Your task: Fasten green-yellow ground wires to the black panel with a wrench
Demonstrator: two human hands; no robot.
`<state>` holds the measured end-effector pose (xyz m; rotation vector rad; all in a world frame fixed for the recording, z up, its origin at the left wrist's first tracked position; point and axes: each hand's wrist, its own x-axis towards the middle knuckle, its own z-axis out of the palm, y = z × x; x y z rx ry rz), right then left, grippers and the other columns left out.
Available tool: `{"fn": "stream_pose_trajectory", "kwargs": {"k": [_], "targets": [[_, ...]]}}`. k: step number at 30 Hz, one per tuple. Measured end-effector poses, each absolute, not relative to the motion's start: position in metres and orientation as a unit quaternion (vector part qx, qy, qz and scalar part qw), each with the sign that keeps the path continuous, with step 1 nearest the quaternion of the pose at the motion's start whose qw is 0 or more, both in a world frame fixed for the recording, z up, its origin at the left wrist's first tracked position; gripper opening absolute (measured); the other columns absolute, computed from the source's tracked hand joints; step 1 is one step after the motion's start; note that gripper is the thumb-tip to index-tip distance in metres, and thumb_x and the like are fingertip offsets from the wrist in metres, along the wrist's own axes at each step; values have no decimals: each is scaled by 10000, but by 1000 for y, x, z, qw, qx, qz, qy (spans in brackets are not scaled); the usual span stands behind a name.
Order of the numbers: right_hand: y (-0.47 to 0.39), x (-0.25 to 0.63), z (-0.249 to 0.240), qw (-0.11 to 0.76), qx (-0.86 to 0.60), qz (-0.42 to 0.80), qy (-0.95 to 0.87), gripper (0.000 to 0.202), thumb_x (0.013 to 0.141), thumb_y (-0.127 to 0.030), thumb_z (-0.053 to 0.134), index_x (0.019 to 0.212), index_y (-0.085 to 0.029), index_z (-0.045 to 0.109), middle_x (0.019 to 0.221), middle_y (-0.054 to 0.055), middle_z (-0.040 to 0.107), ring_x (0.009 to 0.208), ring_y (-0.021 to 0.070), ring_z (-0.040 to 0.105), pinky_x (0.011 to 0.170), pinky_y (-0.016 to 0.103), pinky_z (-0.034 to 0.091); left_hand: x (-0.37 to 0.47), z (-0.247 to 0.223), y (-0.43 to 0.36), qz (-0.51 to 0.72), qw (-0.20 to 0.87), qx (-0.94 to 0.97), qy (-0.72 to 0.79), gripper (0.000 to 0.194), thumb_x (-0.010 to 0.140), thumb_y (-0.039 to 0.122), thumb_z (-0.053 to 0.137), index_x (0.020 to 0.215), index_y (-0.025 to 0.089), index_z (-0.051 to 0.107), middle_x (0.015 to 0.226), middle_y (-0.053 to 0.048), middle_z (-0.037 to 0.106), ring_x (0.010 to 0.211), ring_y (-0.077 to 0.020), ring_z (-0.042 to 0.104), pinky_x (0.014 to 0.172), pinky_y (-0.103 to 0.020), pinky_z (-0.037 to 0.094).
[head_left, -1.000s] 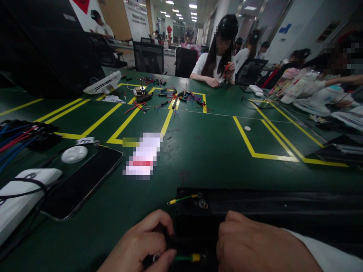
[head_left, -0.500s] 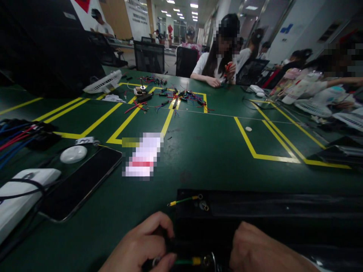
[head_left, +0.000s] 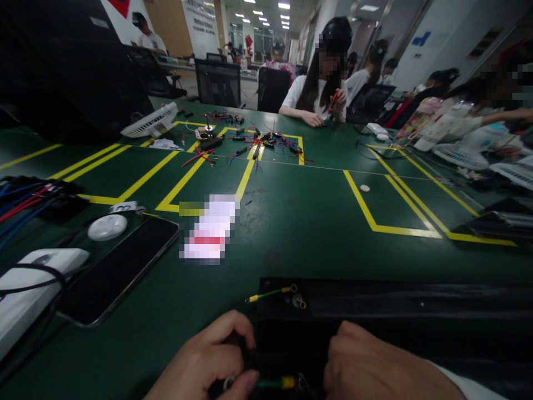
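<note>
My left hand point(head_left: 214, 358) is closed at the bottom middle, its thumb lying across a short green wire point(head_left: 270, 383) with a yellow sleeve. A ring terminal shows at each end of this wire. Beside it, my right hand point(head_left: 366, 361) is curled with knuckles up; its fingertips and whatever they hold are hidden. Both hands are at the near side of a long black bar-shaped part point(head_left: 366, 303). On that part's left end lies another green wire point(head_left: 272, 294) with yellow sleeves, its left tip sticking out past the edge.
On the left lie a phone point(head_left: 120, 269), a white device with a black cable point(head_left: 45, 283) and a white oval object point(head_left: 107, 228). A blurred-out paper point(head_left: 212, 228) lies ahead. Farther back are wire bundles point(head_left: 268, 141); a co-worker point(head_left: 320, 83) sits opposite.
My right hand has shifted left, closer to the wire's right terminal. A curved metal glint beside that terminal no longer shows. My left hand has stayed nearly still.
</note>
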<state>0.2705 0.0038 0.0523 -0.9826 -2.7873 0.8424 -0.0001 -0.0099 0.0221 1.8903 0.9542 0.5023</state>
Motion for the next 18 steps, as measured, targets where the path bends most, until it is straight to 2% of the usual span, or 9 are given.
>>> {"fn": "stream_pose_trajectory", "kwargs": {"k": [3, 7, 10, 12, 15, 16, 18], "targets": [[9, 264, 65, 14, -342, 266, -901, 229, 884, -246, 586, 656, -222, 585, 678, 1, 652, 668, 174, 594, 642, 257, 465, 0, 21, -10, 205, 463, 771, 386, 215, 922, 89, 502, 738, 187, 551, 1011, 11, 565, 882, -111, 600, 764, -163, 456], [14, 257, 80, -30, -320, 231, -918, 220, 853, -184, 658, 646, -212, 589, 707, -34, 695, 671, 151, 616, 684, 289, 416, -1, 19, -10, 197, 464, 773, 386, 217, 930, 102, 494, 737, 190, 537, 1013, 13, 558, 876, -111, 595, 747, -167, 450], [19, 259, 83, -22, -262, 202, -943, 154, 854, -149, 682, 742, -220, 604, 775, -58, 719, 739, 139, 649, 735, 310, 388, -2, 20, -11, 196, 468, 772, 384, 220, 933, 102, 486, 735, 188, 529, 1015, 11, 557, 876, -112, 593, 754, -171, 448], [23, 263, 85, -16, -213, 211, -954, 126, 871, -145, 656, 782, -222, 611, 784, -46, 720, 740, 150, 652, 708, 318, 389, -1, 22, -10, 200, 470, 771, 380, 221, 939, 109, 487, 739, 188, 538, 1015, 10, 556, 880, -113, 593, 764, -170, 448], [23, 273, 93, 14, -262, 291, -920, 184, 904, -234, 631, 722, -212, 627, 724, -17, 707, 681, 165, 637, 594, 283, 409, -1, 25, -8, 191, 479, 770, 377, 215, 945, 125, 488, 754, 187, 563, 1007, 1, 558, 886, -123, 599, 767, -179, 456], [22, 276, 95, 43, -305, 325, -894, 241, 929, -301, 611, 707, -210, 629, 719, -5, 704, 672, 163, 636, 565, 259, 422, 0, 25, -8, 185, 481, 768, 379, 215, 946, 130, 489, 752, 184, 565, 1008, -3, 559, 884, -126, 601, 764, -184, 458], [17, 281, 95, 118, -345, 375, -852, 426, 1010, -475, 453, 734, -200, 626, 729, 26, 692, 636, 141, 626, 544, 225, 460, 0, 24, -8, 181, 482, 767, 383, 223, 945, 137, 492, 735, 178, 557, 1016, -8, 555, 865, -125, 604, 750, -191, 460]]}}
